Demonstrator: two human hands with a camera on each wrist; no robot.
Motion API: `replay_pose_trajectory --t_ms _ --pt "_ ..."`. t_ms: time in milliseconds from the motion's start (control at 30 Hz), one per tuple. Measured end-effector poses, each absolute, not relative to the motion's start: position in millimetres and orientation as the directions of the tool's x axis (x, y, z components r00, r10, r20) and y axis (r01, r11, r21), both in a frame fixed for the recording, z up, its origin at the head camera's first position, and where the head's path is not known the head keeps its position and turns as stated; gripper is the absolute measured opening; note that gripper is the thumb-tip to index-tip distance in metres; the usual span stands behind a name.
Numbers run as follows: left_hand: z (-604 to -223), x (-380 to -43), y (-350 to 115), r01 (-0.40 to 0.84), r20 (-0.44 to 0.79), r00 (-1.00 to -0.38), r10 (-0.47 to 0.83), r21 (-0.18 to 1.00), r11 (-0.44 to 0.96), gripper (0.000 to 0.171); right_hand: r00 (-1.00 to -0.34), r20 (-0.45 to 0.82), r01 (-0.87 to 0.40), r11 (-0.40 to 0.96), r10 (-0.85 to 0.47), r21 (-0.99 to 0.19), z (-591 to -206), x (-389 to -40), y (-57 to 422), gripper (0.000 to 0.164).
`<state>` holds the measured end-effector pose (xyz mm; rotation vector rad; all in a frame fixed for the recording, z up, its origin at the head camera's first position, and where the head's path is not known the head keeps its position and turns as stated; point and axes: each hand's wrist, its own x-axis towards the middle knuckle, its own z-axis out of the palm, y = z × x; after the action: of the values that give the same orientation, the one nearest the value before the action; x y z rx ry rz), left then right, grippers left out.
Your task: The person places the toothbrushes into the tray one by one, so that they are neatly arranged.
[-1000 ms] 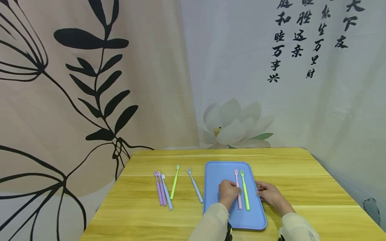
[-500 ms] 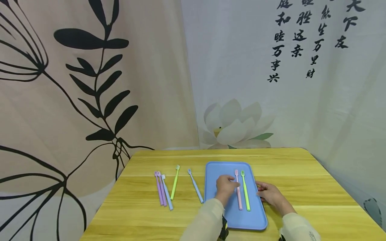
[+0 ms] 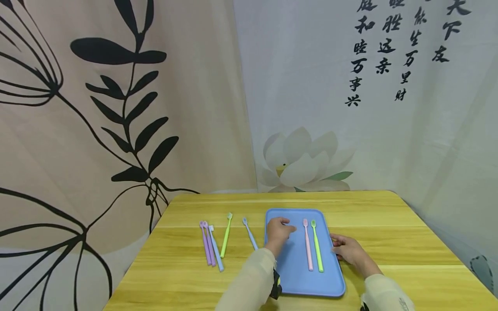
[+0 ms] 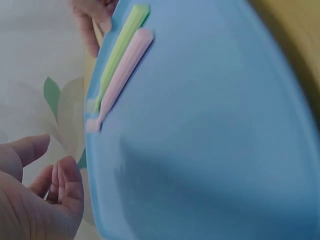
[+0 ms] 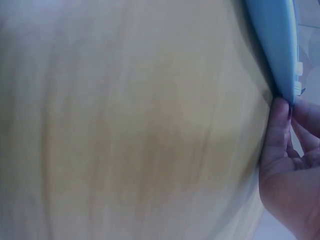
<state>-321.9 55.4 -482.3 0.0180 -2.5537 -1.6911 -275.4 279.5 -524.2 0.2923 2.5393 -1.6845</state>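
Observation:
A blue tray (image 3: 295, 276) lies on the wooden table, with a pink toothbrush (image 3: 308, 245) and a green toothbrush (image 3: 317, 246) side by side on its right half. Above the tray's left half hovers my left hand (image 3: 278, 235), its fingers loosely bent and nothing between them; the left wrist view shows the gap between thumb and fingers. My right hand (image 3: 350, 252) pinches the tray's right rim, thumb and fingers at the edge in the right wrist view. Left of the tray lies a blue toothbrush (image 3: 250, 233), its lower end hidden by my left sleeve.
Further left on the table (image 3: 175, 276) are two purple toothbrushes (image 3: 208, 244) close together, another blue toothbrush (image 3: 216, 249) against them, and a second green toothbrush (image 3: 226, 235). Behind the table hangs a printed cloth (image 3: 202, 108).
My left hand has let go of the pink toothbrush and moved left and slightly away from it. The toothbrush stays on the tray. My right hand has kept its place at the rim.

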Motion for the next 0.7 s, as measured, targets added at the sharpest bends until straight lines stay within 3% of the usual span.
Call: replay_pose_trajectory --t_ms 700 --pt "-449 -343 -14 0.042 0.080 -0.993 -0.082 0.922 0.386 0.030 -0.982 -0.158 0.186 0.383 0.105 -0.905 -526 -277 280 0.054"
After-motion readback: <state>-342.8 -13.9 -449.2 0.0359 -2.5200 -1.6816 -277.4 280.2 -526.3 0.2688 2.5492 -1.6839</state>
